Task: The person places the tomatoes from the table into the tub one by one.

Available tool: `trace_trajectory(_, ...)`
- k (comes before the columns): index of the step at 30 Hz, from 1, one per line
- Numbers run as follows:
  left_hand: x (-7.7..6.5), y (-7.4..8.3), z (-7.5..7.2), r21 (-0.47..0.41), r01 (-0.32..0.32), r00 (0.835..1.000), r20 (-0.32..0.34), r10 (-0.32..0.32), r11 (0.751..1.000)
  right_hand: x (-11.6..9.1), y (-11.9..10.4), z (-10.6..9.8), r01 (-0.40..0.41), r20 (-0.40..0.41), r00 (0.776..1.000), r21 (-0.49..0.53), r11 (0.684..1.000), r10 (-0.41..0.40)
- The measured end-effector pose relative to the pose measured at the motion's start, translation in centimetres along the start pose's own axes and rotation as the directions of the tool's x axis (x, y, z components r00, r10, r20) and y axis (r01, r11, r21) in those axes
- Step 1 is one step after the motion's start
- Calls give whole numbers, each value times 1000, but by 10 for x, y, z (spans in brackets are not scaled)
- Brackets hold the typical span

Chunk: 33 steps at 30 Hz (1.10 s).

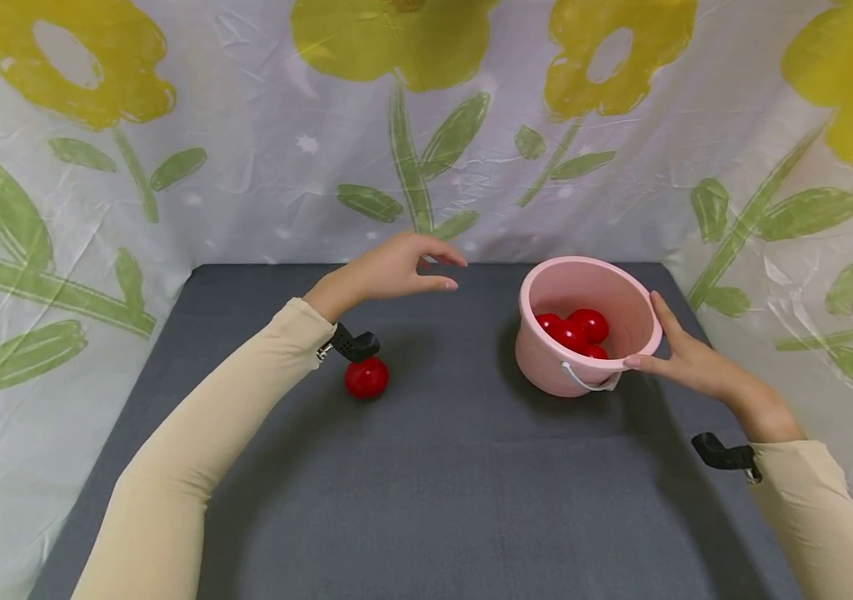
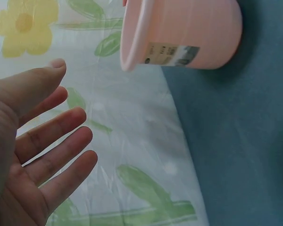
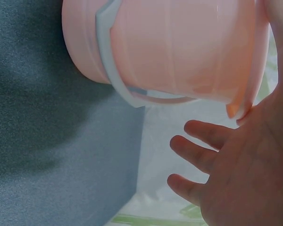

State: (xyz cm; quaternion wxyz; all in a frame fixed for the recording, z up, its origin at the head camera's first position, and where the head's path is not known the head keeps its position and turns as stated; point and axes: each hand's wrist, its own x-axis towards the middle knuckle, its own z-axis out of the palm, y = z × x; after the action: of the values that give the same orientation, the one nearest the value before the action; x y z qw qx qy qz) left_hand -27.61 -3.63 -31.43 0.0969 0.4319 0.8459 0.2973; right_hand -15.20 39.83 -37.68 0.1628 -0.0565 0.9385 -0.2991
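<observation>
A pink bucket (image 1: 539,367) with a pale handle stands at the back right of the table. In it lie several glossy red round objects (image 1: 588,325). My right hand (image 1: 696,358) holds the bucket's rim at its right side, thumb on the near part and index finger farther round. In the right wrist view the other fingers (image 3: 193,153) extend apart from the bucket wall. My left hand (image 1: 400,267) hovers left of the bucket with loosely bent fingers and nothing between them. A single red round object (image 1: 366,379) sits on the table below the left wrist.
The dark grey table (image 1: 426,500) spreads under both arms. Behind it and along its sides hangs a pale sheet (image 1: 261,200) printed with yellow flowers. Each wrist carries a black camera mount, the left one (image 1: 355,342) overlapping the lone red object in the head view.
</observation>
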Motion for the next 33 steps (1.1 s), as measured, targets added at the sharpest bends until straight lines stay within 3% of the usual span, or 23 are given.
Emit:
trace_trajectory(6, -26, -10, 4, 20, 13, 1000, -23, -13, 1000, 1, -1, 0, 3, 4, 1000, -6, 1000, -3)
trace_trajectory(12, -38, -18, 18, 15, 24, 1000, -10, -24, 1000, -8, 4, -1, -4, -3, 1000, -10, 1000, 4)
trace_trajectory(26, -95, -67, 58, -18, 179, 983, 49, -178, 984, -3, 3, 0, -14, 12, 1000, -29, 999, 14)
trace_trajectory(33, -117, -86, 77, 6, 230, 971, 59, -230, 973, 1, 1, 2, -1, 16, 1000, -33, 999, 2)
